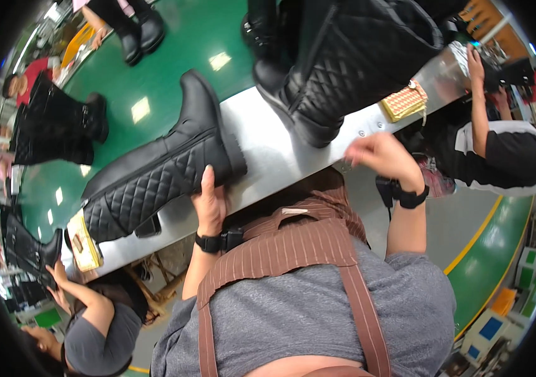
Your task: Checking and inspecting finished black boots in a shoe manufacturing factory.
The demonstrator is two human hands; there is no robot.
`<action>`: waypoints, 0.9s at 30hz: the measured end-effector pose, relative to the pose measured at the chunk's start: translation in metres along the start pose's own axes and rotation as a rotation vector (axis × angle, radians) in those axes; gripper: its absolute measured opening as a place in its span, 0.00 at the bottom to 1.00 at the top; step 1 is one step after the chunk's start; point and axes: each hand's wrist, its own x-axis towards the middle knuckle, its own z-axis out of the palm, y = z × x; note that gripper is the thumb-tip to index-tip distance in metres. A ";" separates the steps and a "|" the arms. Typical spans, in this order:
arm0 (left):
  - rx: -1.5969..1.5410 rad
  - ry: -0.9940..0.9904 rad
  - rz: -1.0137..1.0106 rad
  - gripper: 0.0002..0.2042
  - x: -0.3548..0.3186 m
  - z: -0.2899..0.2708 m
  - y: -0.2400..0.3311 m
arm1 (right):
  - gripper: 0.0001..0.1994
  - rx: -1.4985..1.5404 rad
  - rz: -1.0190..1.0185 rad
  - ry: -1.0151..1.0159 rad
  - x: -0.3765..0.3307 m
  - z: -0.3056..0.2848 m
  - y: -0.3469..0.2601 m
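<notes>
A tall black boot (161, 163) with a quilted shaft lies on its side across the metal ledge, its sole turned toward the right. My left hand (210, 204) grips it near the heel, thumb on the quilted leather and fingers partly hidden beneath. Further right, another tall black quilted boot (337, 81) stands upright on the ledge. My right hand (381, 157) is raised at the ledge's near edge beside that boot's heel, apart from it. Its fingers are curled together and slightly blurred; anything between them is too small to make out.
The metal ledge (261, 135) runs before me, along a green surface (136, 81) carrying more black boots (60, 122). A yellow patterned box (404, 100) sits to the right, another yellow box (82, 242) to the left. Co-workers are close by on the left (101, 320) and right (500, 151).
</notes>
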 end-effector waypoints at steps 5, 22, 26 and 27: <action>0.268 0.327 -0.288 0.17 -0.020 -0.004 0.017 | 0.15 -0.458 -0.171 0.806 0.050 -0.011 0.036; 0.200 -0.033 0.075 0.29 -0.019 0.004 -0.008 | 0.23 0.533 -0.313 1.045 0.021 -0.052 0.148; 0.312 -0.015 0.108 0.29 -0.015 0.012 0.001 | 0.23 1.119 -0.502 0.105 -0.046 -0.016 0.052; 0.350 -0.019 0.093 0.29 -0.015 0.016 0.004 | 0.23 1.041 -0.402 0.149 -0.043 0.008 0.023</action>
